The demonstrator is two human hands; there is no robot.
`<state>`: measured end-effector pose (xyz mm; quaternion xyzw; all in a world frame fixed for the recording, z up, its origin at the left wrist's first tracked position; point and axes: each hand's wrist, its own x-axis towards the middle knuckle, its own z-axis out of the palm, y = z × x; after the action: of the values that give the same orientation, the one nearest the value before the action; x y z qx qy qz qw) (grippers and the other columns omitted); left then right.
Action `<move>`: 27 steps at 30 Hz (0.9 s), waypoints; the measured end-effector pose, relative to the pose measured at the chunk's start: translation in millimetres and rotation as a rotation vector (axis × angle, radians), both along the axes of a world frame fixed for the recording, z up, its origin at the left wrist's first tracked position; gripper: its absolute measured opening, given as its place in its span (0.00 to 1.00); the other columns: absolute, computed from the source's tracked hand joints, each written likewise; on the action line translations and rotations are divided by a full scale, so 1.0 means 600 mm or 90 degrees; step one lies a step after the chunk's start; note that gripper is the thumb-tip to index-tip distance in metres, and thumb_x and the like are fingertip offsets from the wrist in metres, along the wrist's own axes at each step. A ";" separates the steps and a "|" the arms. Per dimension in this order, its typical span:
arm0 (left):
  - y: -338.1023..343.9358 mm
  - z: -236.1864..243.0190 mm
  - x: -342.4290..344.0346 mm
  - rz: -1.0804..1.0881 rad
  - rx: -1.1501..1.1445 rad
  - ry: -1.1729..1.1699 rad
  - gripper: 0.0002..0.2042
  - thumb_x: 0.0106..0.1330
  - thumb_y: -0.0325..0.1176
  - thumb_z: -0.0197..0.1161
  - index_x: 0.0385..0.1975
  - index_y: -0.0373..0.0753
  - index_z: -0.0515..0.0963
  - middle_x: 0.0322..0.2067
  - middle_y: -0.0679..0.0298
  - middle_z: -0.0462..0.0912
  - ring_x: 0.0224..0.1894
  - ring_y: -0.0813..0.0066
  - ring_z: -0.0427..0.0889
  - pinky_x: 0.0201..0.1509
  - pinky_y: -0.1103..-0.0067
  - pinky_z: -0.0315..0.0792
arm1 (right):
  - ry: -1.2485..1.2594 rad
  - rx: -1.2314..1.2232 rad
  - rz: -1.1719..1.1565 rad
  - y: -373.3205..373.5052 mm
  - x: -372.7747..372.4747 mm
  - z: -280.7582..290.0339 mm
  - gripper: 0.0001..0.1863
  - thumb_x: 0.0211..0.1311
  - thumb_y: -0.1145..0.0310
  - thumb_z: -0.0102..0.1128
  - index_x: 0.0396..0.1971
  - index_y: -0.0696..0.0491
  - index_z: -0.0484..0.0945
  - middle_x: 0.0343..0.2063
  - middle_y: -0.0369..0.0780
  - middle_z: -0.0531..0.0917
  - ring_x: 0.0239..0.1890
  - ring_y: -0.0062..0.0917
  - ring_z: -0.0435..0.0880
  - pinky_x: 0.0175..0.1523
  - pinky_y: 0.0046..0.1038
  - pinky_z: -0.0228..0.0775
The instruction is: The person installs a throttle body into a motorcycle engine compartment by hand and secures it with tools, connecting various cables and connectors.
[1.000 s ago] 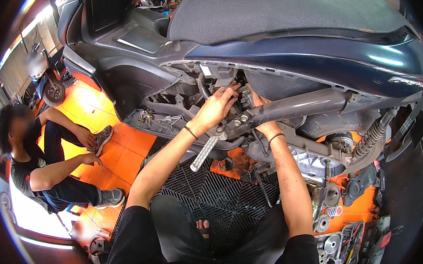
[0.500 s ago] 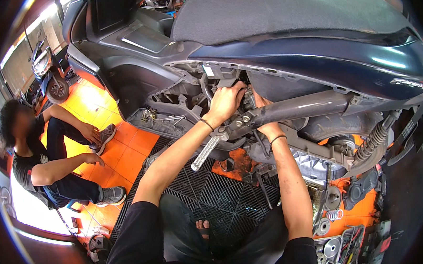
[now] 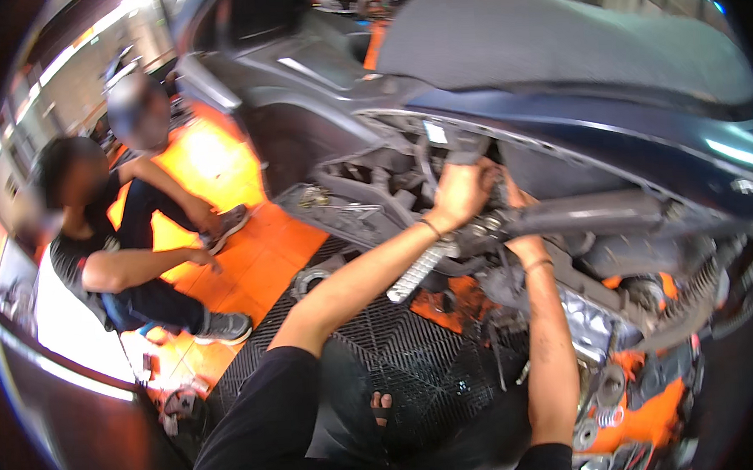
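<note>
A dark blue scooter (image 3: 549, 111) stands before me with its side cover off. My left hand (image 3: 464, 192) reaches into the opening below the seat (image 3: 554, 43), fingers bent and pressed together among the dark parts. Whatever they grip is hidden. My right hand (image 3: 526, 248) passes behind the thick dark frame tube (image 3: 593, 215); part of it shows above the tube, close to the left hand, but its fingertips are hidden. Beneath my left wrist a silver footpeg (image 3: 417, 274) sticks out. The picture is blurred by motion.
On the scooter's footboard (image 3: 328, 210) lie small bolts and thin metal tools. A person (image 3: 95, 224) sits at the left on the orange floor. Loose machine parts (image 3: 610, 384) lie at the lower right. Black grid matting (image 3: 426, 360) lies beneath me.
My view has turned left, so the scooter and both hands appear farther right and lower. Both hands stay at the same spot in the scooter. A second person's head now shows behind the sitting person.
</note>
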<state>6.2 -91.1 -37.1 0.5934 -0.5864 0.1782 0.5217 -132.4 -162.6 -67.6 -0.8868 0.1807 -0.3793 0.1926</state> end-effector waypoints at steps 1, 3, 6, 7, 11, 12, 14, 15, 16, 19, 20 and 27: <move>0.002 0.004 -0.008 0.004 0.041 0.030 0.06 0.59 0.29 0.64 0.31 0.33 0.82 0.27 0.49 0.81 0.33 0.50 0.81 0.38 0.64 0.74 | 0.001 0.001 0.001 0.001 -0.004 0.002 0.38 0.53 0.67 0.60 0.66 0.54 0.59 0.52 0.59 0.75 0.56 0.52 0.74 0.60 0.43 0.65; -0.003 0.007 -0.015 -0.018 0.004 0.030 0.06 0.58 0.30 0.64 0.30 0.33 0.82 0.28 0.48 0.81 0.33 0.48 0.80 0.40 0.63 0.74 | 0.007 -0.005 0.000 0.002 -0.016 0.008 0.38 0.53 0.68 0.60 0.66 0.54 0.59 0.53 0.59 0.74 0.56 0.52 0.74 0.60 0.43 0.65; 0.000 -0.004 -0.009 -0.003 0.027 0.020 0.08 0.59 0.32 0.62 0.31 0.34 0.81 0.32 0.48 0.81 0.39 0.47 0.80 0.47 0.62 0.72 | 0.025 -0.013 0.002 0.013 -0.015 0.011 0.38 0.53 0.68 0.60 0.66 0.54 0.59 0.53 0.59 0.74 0.56 0.52 0.73 0.61 0.43 0.65; 0.001 -0.003 -0.005 -0.002 0.043 0.024 0.08 0.59 0.32 0.62 0.32 0.35 0.81 0.34 0.49 0.81 0.41 0.48 0.79 0.48 0.61 0.71 | 0.029 -0.014 0.002 0.014 -0.013 0.013 0.38 0.53 0.68 0.60 0.66 0.54 0.59 0.53 0.59 0.74 0.56 0.52 0.73 0.61 0.43 0.65; 0.000 -0.008 -0.006 0.007 0.057 0.031 0.08 0.59 0.33 0.62 0.32 0.36 0.80 0.36 0.50 0.80 0.44 0.49 0.78 0.51 0.61 0.69 | 0.044 -0.018 0.002 0.021 -0.018 0.018 0.39 0.52 0.68 0.60 0.66 0.54 0.58 0.54 0.59 0.74 0.57 0.52 0.73 0.61 0.42 0.64; -0.001 -0.008 -0.007 0.006 0.055 0.032 0.08 0.59 0.33 0.62 0.32 0.36 0.80 0.36 0.50 0.80 0.44 0.49 0.78 0.52 0.61 0.68 | 0.046 -0.020 0.000 0.021 -0.021 0.018 0.39 0.52 0.68 0.60 0.67 0.54 0.58 0.54 0.59 0.73 0.57 0.52 0.73 0.61 0.42 0.64; 0.000 -0.007 -0.005 0.003 0.054 0.038 0.07 0.58 0.33 0.62 0.32 0.36 0.80 0.36 0.50 0.80 0.44 0.49 0.78 0.53 0.61 0.67 | 0.047 -0.023 0.000 0.021 -0.020 0.021 0.39 0.52 0.68 0.60 0.67 0.54 0.58 0.54 0.58 0.73 0.57 0.52 0.73 0.62 0.42 0.64; 0.001 -0.006 -0.003 0.004 0.068 0.043 0.08 0.58 0.33 0.63 0.32 0.36 0.80 0.36 0.51 0.80 0.44 0.50 0.78 0.54 0.62 0.67 | 0.047 -0.024 0.001 0.021 -0.018 0.020 0.39 0.52 0.68 0.60 0.67 0.54 0.58 0.54 0.58 0.73 0.58 0.51 0.73 0.62 0.42 0.64; 0.001 -0.007 -0.003 0.003 0.082 0.048 0.08 0.58 0.33 0.63 0.32 0.36 0.80 0.36 0.51 0.80 0.44 0.50 0.78 0.54 0.62 0.67 | 0.047 -0.025 0.001 0.021 -0.018 0.020 0.39 0.52 0.68 0.60 0.67 0.54 0.58 0.55 0.58 0.73 0.58 0.51 0.72 0.62 0.42 0.64; 0.002 -0.008 -0.009 0.014 0.023 0.027 0.07 0.56 0.31 0.63 0.31 0.37 0.82 0.35 0.51 0.82 0.43 0.50 0.79 0.52 0.61 0.69 | 0.038 -0.023 -0.002 0.017 -0.019 0.020 0.40 0.52 0.68 0.60 0.67 0.53 0.58 0.55 0.58 0.73 0.58 0.51 0.72 0.63 0.41 0.63; 0.001 -0.007 -0.010 0.009 0.020 0.020 0.07 0.56 0.31 0.64 0.30 0.37 0.83 0.35 0.51 0.82 0.43 0.50 0.79 0.51 0.61 0.69 | 0.034 -0.021 0.000 0.015 -0.015 0.018 0.40 0.52 0.68 0.60 0.67 0.53 0.58 0.55 0.58 0.73 0.58 0.51 0.72 0.63 0.41 0.63; -0.003 -0.002 0.000 0.003 0.028 0.111 0.10 0.58 0.33 0.67 0.35 0.36 0.79 0.33 0.49 0.80 0.40 0.50 0.79 0.46 0.63 0.71 | 0.014 -0.023 0.020 0.015 -0.007 0.024 0.41 0.51 0.68 0.60 0.67 0.53 0.57 0.56 0.58 0.72 0.59 0.51 0.71 0.64 0.40 0.62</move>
<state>6.2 -93.1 -38.4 0.6193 -0.5411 0.1140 0.5575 -136.4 -153.8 -53.2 -0.8969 0.1620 -0.3697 0.1808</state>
